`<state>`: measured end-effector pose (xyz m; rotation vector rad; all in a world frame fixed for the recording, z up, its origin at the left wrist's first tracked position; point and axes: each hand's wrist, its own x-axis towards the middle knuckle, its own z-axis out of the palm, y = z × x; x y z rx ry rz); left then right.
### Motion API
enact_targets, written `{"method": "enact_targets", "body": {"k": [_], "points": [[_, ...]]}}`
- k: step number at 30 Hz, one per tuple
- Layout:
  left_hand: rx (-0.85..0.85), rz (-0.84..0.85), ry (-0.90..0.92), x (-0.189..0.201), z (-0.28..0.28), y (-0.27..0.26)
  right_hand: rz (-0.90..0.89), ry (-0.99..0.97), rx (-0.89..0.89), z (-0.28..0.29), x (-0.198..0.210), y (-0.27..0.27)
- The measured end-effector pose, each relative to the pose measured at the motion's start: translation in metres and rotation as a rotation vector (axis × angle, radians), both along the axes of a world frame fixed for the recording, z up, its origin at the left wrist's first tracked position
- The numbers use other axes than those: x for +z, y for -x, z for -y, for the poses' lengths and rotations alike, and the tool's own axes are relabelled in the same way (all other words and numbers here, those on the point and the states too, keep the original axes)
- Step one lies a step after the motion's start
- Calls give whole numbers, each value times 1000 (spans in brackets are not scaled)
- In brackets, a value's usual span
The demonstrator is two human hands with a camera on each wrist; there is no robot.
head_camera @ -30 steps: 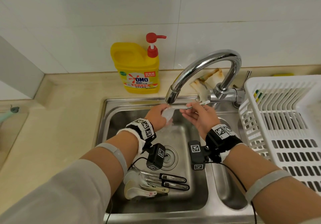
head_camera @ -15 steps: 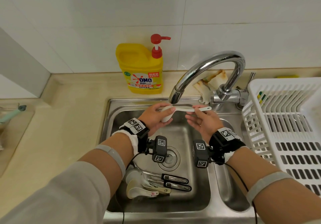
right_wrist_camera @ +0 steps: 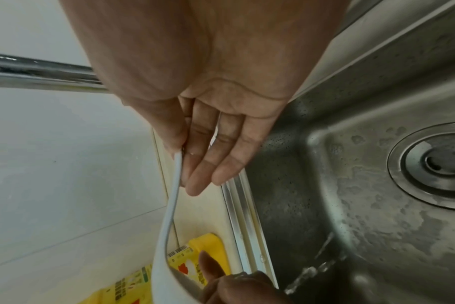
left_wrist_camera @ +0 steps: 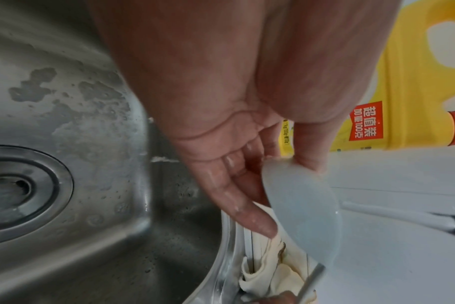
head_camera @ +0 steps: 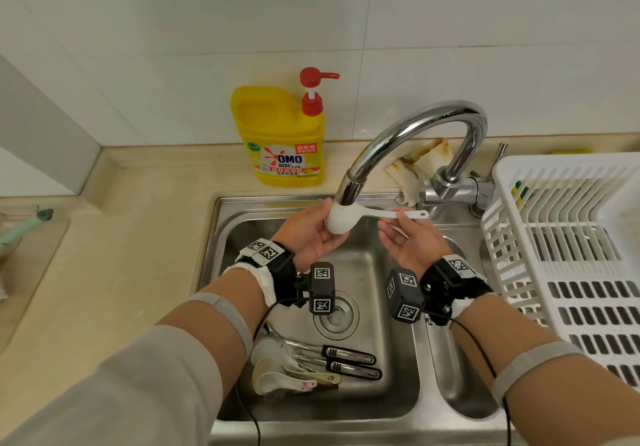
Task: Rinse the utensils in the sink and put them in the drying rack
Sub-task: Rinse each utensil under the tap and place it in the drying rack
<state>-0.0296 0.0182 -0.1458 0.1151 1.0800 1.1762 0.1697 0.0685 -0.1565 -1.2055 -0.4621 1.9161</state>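
Note:
A white plastic ladle (head_camera: 341,222) is held level right under the faucet spout (head_camera: 348,189), over the steel sink (head_camera: 221,237). My left hand (head_camera: 317,231) holds its round bowl (left_wrist_camera: 301,209), thumb on the rim and fingers underneath. My right hand (head_camera: 401,229) pinches the thin handle (right_wrist_camera: 175,185) between thumb and fingers, the other fingers straight. Several more utensils (head_camera: 311,364) lie in a pile at the sink's near side: white spoons and black-handled metal ones. The white drying rack (head_camera: 568,237) stands to the right of the sink.
A yellow detergent bottle (head_camera: 282,137) with a red pump stands behind the sink on the counter. A stained cloth (head_camera: 415,165) lies by the faucet base. The drain (head_camera: 336,314) sits mid-basin. A smaller basin (head_camera: 457,376) lies right of it.
Both hands have turned palm-up and the ladle's bowl has rolled so its rounded back faces me under the spout. The camera has moved closer.

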Motion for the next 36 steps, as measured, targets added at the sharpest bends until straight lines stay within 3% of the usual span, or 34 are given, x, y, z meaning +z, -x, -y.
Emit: {"method": "enact_targets", "body": {"k": [11, 25, 36], "points": [[88, -11, 0, 3, 0, 16, 40, 43, 23, 1, 0, 6], [240, -101, -8, 4, 28, 57, 252, -71, 236, 10, 3, 61], [290, -215, 85, -9, 41, 78, 144, 19, 249, 15, 10, 85]]}}
